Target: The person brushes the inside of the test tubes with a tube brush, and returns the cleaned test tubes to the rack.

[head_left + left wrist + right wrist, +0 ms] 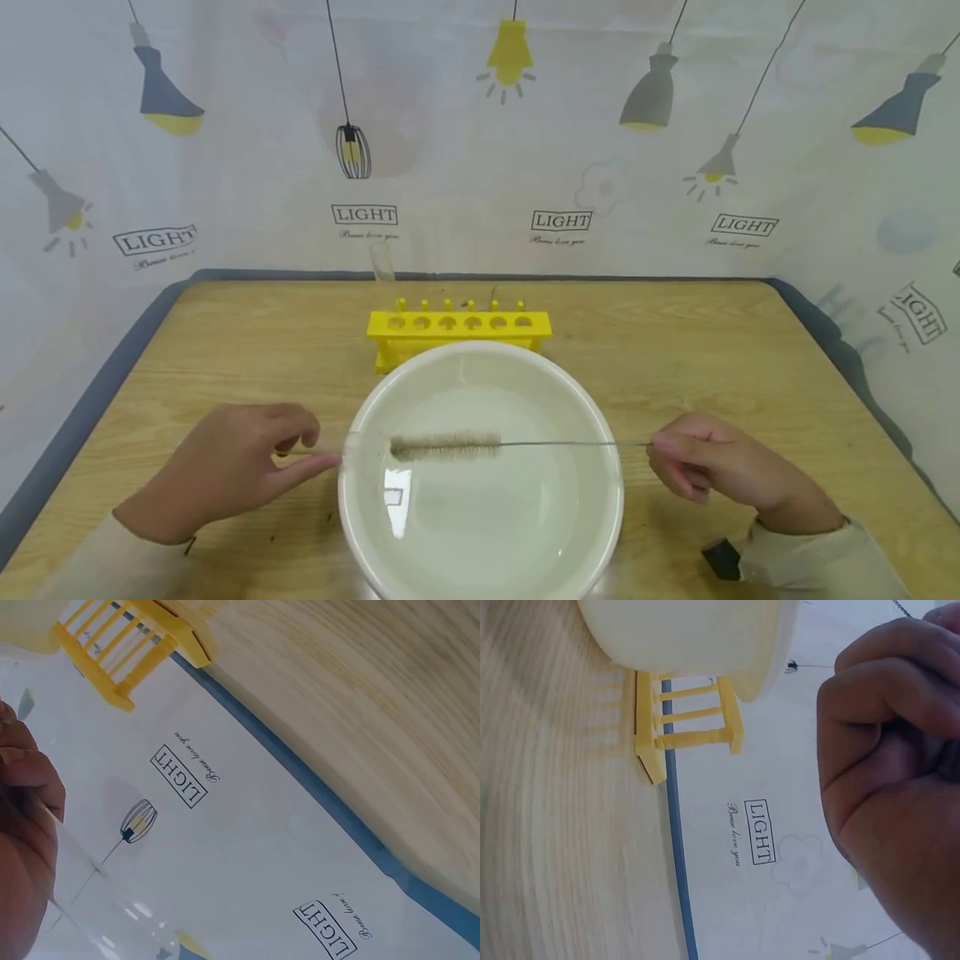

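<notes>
My left hand (240,462) grips a clear glass test tube (112,915) lying sideways, its faint end reaching over the left rim of a white basin (352,533). On the other side, my right hand (723,462) pinches the thin twisted-wire handle of a test tube brush (450,446). The brush lies level above the basin, bristles toward the left hand. Its bristle tip is close to the tube's end; whether it is inside is hard to tell, because the glass is nearly invisible. Water seems to fill the basin's bottom.
Behind the basin stands a yellow test tube rack (459,325) with holes and pegs. Another clear test tube (381,262) stands upright at the rack's left end. A small black object (722,558) is beside the right sleeve. The wooden table (247,350) meets a printed backdrop.
</notes>
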Motion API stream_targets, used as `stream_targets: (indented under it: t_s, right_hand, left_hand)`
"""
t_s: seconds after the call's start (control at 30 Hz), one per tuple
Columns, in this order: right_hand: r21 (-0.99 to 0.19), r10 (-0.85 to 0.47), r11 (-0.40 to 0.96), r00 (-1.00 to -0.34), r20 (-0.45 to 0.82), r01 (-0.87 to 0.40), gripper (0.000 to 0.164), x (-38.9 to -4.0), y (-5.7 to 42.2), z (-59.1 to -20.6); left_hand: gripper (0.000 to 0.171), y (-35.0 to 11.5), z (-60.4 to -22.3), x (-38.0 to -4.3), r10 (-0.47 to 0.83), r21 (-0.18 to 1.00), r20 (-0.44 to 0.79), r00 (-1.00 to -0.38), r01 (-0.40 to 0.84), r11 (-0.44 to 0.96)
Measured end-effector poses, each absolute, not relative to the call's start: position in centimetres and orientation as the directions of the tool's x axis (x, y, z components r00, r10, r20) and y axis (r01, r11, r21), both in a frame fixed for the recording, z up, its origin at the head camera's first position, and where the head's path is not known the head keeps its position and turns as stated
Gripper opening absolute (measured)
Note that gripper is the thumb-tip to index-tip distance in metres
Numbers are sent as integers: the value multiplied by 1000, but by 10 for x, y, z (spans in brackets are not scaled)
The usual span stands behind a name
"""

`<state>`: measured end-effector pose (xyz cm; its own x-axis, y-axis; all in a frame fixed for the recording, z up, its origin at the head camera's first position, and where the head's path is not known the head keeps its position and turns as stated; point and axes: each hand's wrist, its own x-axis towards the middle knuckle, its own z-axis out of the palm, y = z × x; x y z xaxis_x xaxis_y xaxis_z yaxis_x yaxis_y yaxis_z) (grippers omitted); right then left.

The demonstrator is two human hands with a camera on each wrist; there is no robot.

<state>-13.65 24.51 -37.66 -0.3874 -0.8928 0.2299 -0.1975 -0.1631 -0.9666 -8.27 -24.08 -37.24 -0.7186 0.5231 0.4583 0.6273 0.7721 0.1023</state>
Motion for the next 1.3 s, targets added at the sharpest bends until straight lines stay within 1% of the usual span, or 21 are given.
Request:
stream_targets:
  t_s: [0.13, 0.23, 0.33, 0.53, 0.6, 0.7, 0.9, 0.93, 1.1, 1.2, 1.3]
  right_hand:
    - [-964, -890, -196, -380, 253, -182, 45, -137, 247, -376]
    - [-972, -896, -159, -388, 215, -171, 46, -137, 247, -379]
    - [-981, -896, -98, -413, 161, -169, 46, -137, 246, -382]
    - [-982, -886, 5, -456, 84, -191, 47, -136, 244, -386]
    - [-980, -886, 25, -459, 70, -197, 47, -137, 243, -388]
    - [-980, -885, 46, -464, 51, -196, 46, -138, 242, -391]
    - [-986, -887, 76, -462, 1, -149, 43, -136, 238, -392]
    - [-985, -887, 80, -461, -1, -152, 43, -135, 238, -392]
    - [-983, -885, 91, -466, -5, -161, 43, -135, 235, -393]
    - [-984, -886, 88, -463, -6, -156, 43, -135, 235, -394]
    - [-983, -883, 100, -470, -16, -155, 43, -135, 234, -394]
  left_hand:
    - [24, -246, -368, -83, 482, 129, 445, -755, 587, 799]
    - [19, -243, -362, -85, 468, 180, 460, -755, 595, 783]
    - [17, -239, -356, -89, 456, 247, 469, -756, 608, 754]
    - [28, -229, -344, -96, 421, 386, 501, -756, 630, 674]
    - [31, -224, -341, -99, 404, 407, 519, -753, 633, 658]
    - [31, -217, -336, -103, 373, 439, 539, -756, 629, 641]
    - [29, -202, -328, -112, 323, 435, 627, -709, 663, 610]
    - [29, -199, -326, -114, 314, 430, 647, -695, 672, 603]
    - [35, -188, -317, -122, 272, 438, 690, -671, 686, 581]
    - [40, -183, -314, -127, 251, 450, 684, -685, 667, 593]
    - [38, -179, -312, -130, 222, 458, 674, -704, 635, 622]
